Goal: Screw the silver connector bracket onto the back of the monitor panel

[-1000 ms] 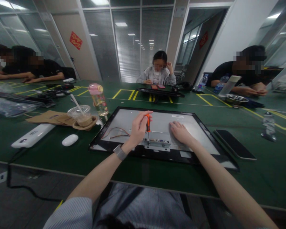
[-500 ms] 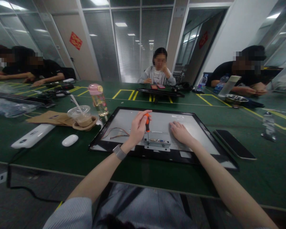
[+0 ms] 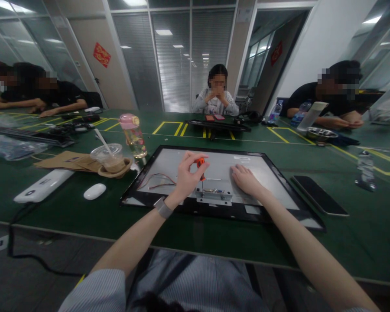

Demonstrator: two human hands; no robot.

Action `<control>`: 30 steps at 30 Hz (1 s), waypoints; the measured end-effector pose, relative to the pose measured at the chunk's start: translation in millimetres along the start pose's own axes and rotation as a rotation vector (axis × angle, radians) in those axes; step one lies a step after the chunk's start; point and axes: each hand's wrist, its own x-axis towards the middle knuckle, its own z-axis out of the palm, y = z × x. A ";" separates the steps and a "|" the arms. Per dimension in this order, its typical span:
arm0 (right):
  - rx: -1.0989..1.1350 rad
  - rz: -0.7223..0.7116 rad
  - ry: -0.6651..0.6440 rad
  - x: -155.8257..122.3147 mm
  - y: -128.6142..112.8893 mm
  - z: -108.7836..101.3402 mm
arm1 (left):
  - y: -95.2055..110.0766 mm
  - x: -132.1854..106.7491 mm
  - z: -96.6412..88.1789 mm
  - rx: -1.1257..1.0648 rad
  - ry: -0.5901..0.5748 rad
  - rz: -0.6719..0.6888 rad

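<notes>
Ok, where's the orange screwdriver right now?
Head view, centre: the orange screwdriver stands upright in the left hand, tip at the metal port bracket on the monitor panel, left of the right hand.

A broad green tabletop [image 3: 84,208] marked with yellow lines [image 3: 169,125] takes up the middle of the room. Behind it stands a glass partition [image 3: 173,65] with grey blinds drawn down, divided by pale posts. A red paper ornament [image 3: 101,54] hangs on the beige wall panel [image 3: 84,39] at the left, and a second one [image 3: 276,53] on the glass by the open doorway. A plain white wall [image 3: 315,39] slants away on the right. Oblong ceiling lights [image 3: 164,32] glow beyond the glass. The floor [image 3: 26,281] at lower left is dark grey, with a black cable [image 3: 35,261] trailing over it.
</notes>
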 end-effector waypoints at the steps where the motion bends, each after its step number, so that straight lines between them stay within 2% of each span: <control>1: 0.000 0.003 -0.001 0.0 -0.3 -0.3 | -0.1 0.0 0.2 -0.006 -0.001 -0.002; 8: -0.006 -0.003 0.004 0.1 0.7 -0.8 | 2.3 0.2 1.1 -0.005 -0.001 0.004; 12: -0.006 -0.018 0.008 0.5 3.0 0.4 | 4.4 -1.7 0.3 -0.008 -0.060 -0.010; 19: -0.009 -0.023 0.018 2.0 4.6 4.2 | 0.1 -5.5 1.2 -0.152 -0.143 -0.023; 26: -0.008 0.002 0.013 1.3 1.6 2.3 | 4.4 -0.2 0.4 0.009 -0.022 0.064; 30: 0.000 -0.009 0.006 0.4 1.6 -0.2 | 7.1 -0.6 -1.1 -0.002 -0.054 0.041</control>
